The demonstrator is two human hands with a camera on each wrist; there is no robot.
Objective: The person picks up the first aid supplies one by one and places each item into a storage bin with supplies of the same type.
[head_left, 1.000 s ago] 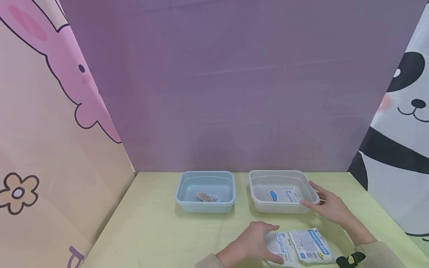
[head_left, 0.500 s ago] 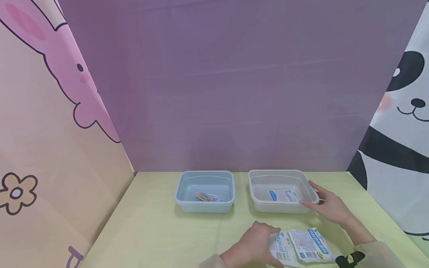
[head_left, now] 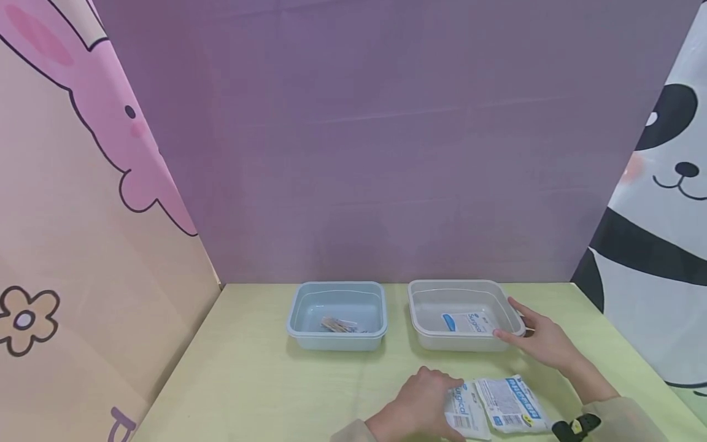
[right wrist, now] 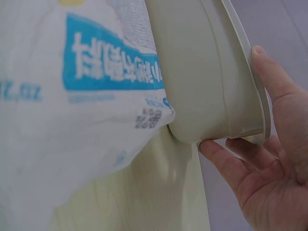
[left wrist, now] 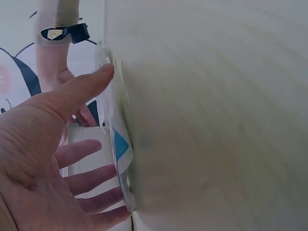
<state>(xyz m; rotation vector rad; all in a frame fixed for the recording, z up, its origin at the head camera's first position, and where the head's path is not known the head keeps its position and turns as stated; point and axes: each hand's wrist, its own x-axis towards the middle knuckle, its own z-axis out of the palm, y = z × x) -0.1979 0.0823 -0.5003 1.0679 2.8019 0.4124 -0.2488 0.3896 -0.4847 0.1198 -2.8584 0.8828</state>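
Note:
My left hand (head_left: 422, 402) spans a flat white packet marked "Surgical" (head_left: 466, 408) on the table, thumb and fingers spread. In the left wrist view, the fingertips (left wrist: 115, 211) reach the edge of that packet (left wrist: 120, 149) and the fingers are nearly straight. My right hand (head_left: 544, 341) grips the right end of a beige plastic box (head_left: 458, 342). In the right wrist view its thumb (right wrist: 272, 72) lies on the rim with the fingers beneath. A second white packet (head_left: 510, 405) with blue print lies beside the first. Another packet (head_left: 469, 322) lies inside the beige box.
Left of the beige box stands a light blue box (head_left: 337, 342) holding a small clear packet of thin sticks (head_left: 339, 325). The pale yellow table (head_left: 248, 368) ends at a purple backdrop (head_left: 353, 153). A patterned wall (head_left: 83, 258) borders the left side.
My left hand has shifted slightly right and covers more of the "Surgical" packet. My right hand keeps its hold on the beige box.

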